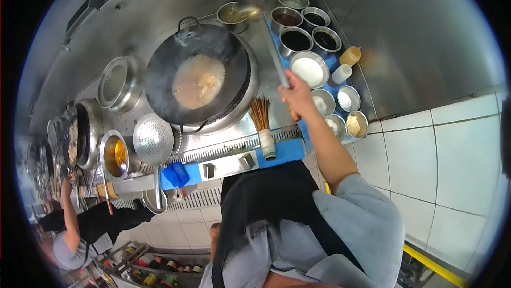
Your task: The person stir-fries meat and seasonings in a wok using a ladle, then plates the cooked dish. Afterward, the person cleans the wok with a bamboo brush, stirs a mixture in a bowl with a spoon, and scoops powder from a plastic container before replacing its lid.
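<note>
My right hand (298,94) is wrapped round the handle of a long metal ladle (275,54). The ladle's bowl is raised at the back, by a metal pot (232,14) of pale liquid, and is slightly blurred. To its left a big black wok (165,70) sits on the stove, with bubbling, steaming brownish liquid (199,83) in its middle. Low beside my apron hangs my left hand (215,230), mostly hidden, its fingers not clear. Between the wok and my body lies a bamboo brush (262,123) on a blue cloth (290,151).
Sauce and seasoning bowls (296,40) crowd the right, beside two squeeze bottles (346,64). A perforated skimmer (153,139) and a pot of yellow oil (114,155) stand left. Another person (74,235) works farther left. A steel wall (404,32) bounds the right side.
</note>
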A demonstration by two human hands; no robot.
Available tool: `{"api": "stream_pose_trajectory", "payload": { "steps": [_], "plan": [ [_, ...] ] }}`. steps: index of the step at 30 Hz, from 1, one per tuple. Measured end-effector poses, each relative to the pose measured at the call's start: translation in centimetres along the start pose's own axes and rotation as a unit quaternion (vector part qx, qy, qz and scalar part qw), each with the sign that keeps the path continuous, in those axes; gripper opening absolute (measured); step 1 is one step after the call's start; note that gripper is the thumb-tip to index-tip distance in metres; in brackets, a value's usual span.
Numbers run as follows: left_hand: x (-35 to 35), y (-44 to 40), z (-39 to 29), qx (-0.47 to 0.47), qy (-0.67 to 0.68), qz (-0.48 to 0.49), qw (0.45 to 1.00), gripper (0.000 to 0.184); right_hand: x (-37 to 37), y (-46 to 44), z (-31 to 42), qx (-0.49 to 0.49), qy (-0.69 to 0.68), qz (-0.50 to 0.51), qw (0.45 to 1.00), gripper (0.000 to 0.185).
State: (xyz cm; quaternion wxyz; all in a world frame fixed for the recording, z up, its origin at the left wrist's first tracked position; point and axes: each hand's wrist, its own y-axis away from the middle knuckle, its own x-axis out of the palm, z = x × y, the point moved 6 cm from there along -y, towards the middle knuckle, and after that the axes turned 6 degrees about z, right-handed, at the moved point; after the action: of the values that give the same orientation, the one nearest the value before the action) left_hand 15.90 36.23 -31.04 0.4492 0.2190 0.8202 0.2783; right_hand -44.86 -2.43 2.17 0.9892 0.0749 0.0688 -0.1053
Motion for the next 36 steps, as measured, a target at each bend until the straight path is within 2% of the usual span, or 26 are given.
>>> {"api": "stream_pose_trajectory", "payload": {
  "steps": [3, 4, 6, 11, 13, 14, 16, 17, 21, 25, 29, 32, 36],
  "plan": [
    [2.4, 1.1, 0.4, -0.102, 0.076, 0.033, 0.991, 0.023, -7.0, -3.6, 0.8, -0.025, 0.007, -0.093, 0.995, 0.06],
    [2.6, 1.1, -0.3, -0.111, 0.109, 0.027, 0.988, 0.022, -9.7, -5.2, -0.5, -0.031, 0.065, -0.139, 0.988, 0.056],
    [2.6, 0.5, -1.7, -0.116, 0.178, 0.004, 0.977, 0.021, -13.2, -6.8, -0.7, -0.022, 0.071, -0.164, 0.984, 0.055],
    [1.4, -2.2, -5.0, -0.093, 0.304, -0.046, 0.947, 0.02, -17.3, -9.3, -2.3, 0.018, 0.102, -0.154, 0.983, 0.057],
    [-2.1, -1.8, -8.6, -0.098, 0.28, -0.049, 0.954, 0.021, -17.8, -9.7, -3.1, 0.019, 0.099, -0.145, 0.984, 0.058],
    [-5.8, -0.8, -13.8, -0.101, 0.268, -0.051, 0.957, 0.022, -17.9, -9.6, -3.6, 0.02, 0.081, -0.149, 0.985, 0.058],
    [-7.3, -1.2, -15.7, -0.086, 0.273, -0.056, 0.957, 0.023, -17.9, -9.3, -4.3, 0.019, 0.046, -0.157, 0.986, 0.059],
    [-7.9, -1.2, -16.5, -0.08, 0.275, -0.057, 0.957, 0.023, -17.8, -9.1, -4.9, 0.028, -0.013, -0.143, 0.989, 0.06],
    [-7.7, -2.6, -15.5, -0.097, 0.261, -0.036, 0.96, 0.021, -17.6, -8.6, -6.3, 0.017, -0.088, -0.12, 0.989, 0.06],
    [-7.0, -2.9, -14.1, -0.095, 0.226, -0.044, 0.969, 0.02, -17.3, -8.1, -6.9, 0.007, -0.074, -0.155, 0.985, 0.063],
    [-3.2, -4.8, -7.3, -0.071, 0.22, -0.034, 0.972, 0.019, -17.5, -7.3, -6.1, 0.02, 0.008, -0.149, 0.989, 0.071],
    [-4.1, -4.2, -7.3, -0.048, 0.162, -0.051, 0.984, 0.02, -17.6, -7.3, -6.4, 0.021, 0.026, -0.142, 0.989, 0.072],
    [-4.8, -3.5, -8.2, -0.083, 0.178, -0.049, 0.979, 0.024, -17.2, -6.1, -4.8, 0.028, 0.044, -0.145, 0.988, 0.074]
  ]
}}
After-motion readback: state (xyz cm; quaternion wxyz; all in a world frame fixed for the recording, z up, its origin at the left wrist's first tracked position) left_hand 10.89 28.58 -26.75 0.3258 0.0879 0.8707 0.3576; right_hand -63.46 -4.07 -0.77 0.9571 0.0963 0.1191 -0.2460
